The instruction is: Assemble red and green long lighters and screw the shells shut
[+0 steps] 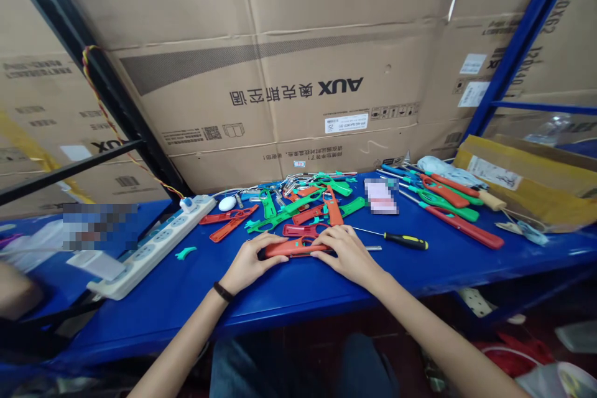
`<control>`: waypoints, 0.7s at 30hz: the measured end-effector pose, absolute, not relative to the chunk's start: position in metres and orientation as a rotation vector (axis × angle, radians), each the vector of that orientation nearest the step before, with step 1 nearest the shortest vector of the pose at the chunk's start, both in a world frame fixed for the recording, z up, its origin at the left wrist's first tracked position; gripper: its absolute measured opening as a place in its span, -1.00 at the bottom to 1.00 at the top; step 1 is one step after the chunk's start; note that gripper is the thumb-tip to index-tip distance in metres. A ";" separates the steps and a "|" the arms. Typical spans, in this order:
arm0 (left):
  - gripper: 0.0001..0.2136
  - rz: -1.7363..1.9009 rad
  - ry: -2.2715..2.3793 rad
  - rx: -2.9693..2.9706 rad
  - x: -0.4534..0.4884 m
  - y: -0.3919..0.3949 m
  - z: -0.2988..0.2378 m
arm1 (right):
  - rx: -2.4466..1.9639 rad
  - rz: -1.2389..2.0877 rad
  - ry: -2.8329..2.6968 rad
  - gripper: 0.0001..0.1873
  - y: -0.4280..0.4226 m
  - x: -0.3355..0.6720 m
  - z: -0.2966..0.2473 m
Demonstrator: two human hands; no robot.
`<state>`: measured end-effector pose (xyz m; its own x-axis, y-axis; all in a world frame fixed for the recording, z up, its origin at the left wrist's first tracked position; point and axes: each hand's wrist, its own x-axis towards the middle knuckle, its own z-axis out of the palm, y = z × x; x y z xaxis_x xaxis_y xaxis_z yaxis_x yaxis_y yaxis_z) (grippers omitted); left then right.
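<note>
Both my hands rest on a long orange-red plastic casing [293,247] lying flat on the blue shelf top [298,292]. My left hand [254,263] grips its left end, and my right hand [347,255] covers its right end. A short metal shaft [373,248] sticks out past my right hand. Just beyond that hand lies a screwdriver [405,240] with a black and yellow handle. Behind my hands is a heap of red and green plastic parts [298,211], with metal pieces at its far edge.
A white power strip [153,250] lies angled to my left, with a small teal plastic piece [185,252] beside it. Long red and green tools [459,224] lie to the right. Cardboard boxes [289,68] stand behind the shelf. Another person's arm [13,289] enters at the left edge.
</note>
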<state>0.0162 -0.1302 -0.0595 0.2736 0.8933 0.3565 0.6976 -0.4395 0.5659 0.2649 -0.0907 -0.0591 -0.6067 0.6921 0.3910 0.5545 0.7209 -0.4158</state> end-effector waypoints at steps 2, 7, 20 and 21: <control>-0.67 0.924 1.455 2.261 0.016 -0.130 -0.061 | -0.938 0.336 -2.370 -0.82 -0.090 0.264 -0.061; -0.68 0.930 1.453 2.265 0.013 -0.130 -0.064 | -0.922 0.386 -2.358 -0.88 -0.090 0.261 -0.064; -0.65 0.898 1.488 2.318 -0.001 -0.133 -0.064 | -0.904 0.378 -2.350 -0.91 -0.090 0.257 -0.069; -0.66 0.891 1.486 2.329 -0.001 -0.133 -0.064 | -0.899 0.379 -2.345 -0.91 -0.089 0.257 -0.070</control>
